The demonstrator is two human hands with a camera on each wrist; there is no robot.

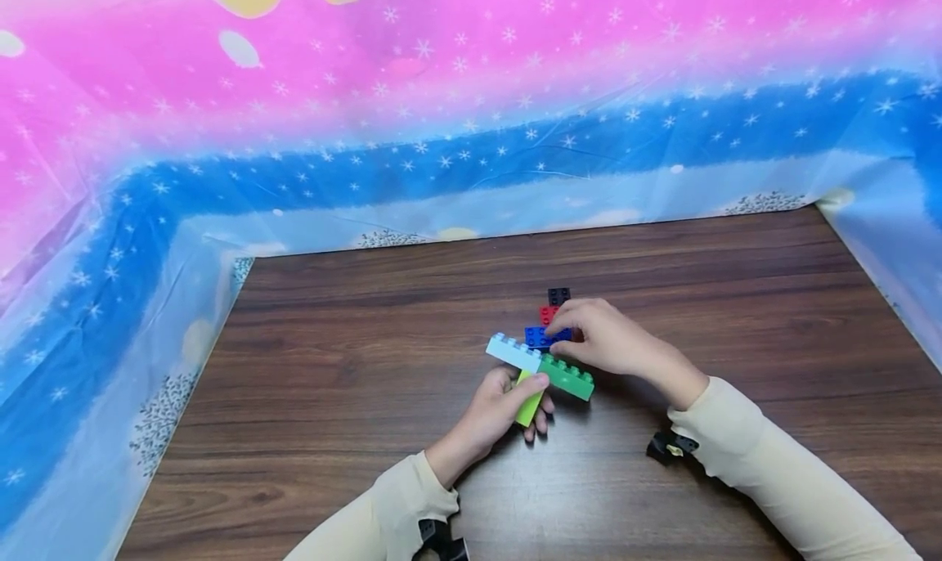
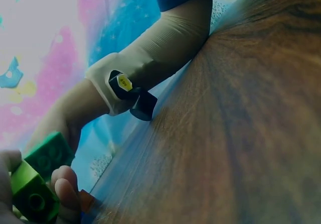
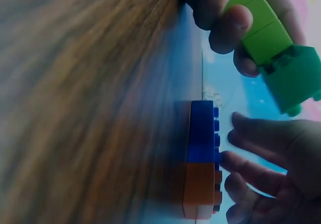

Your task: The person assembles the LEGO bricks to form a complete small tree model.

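My left hand [image 1: 500,401] grips a lime green toy brick [image 1: 528,410], thumb on one side and fingers round the other. A light blue brick [image 1: 513,352] and a green brick [image 1: 567,377] sit end to end across its top, raised off the table. Just past them my right hand [image 1: 607,338] hovers with loosely bent, parted fingers and nothing between them. Under its fingertips lies a blue brick [image 1: 540,337]; in the right wrist view one finger reaches its studs, though contact is unclear. An orange brick [image 3: 199,188] stands against the blue one there.
Behind the blue brick, a red brick [image 1: 545,314] and a black brick [image 1: 559,296] lie on the brown wooden table [image 1: 353,316], partly covered by the right hand. A pink and blue snowflake cloth [image 1: 441,119] hangs along the table's back and sides.
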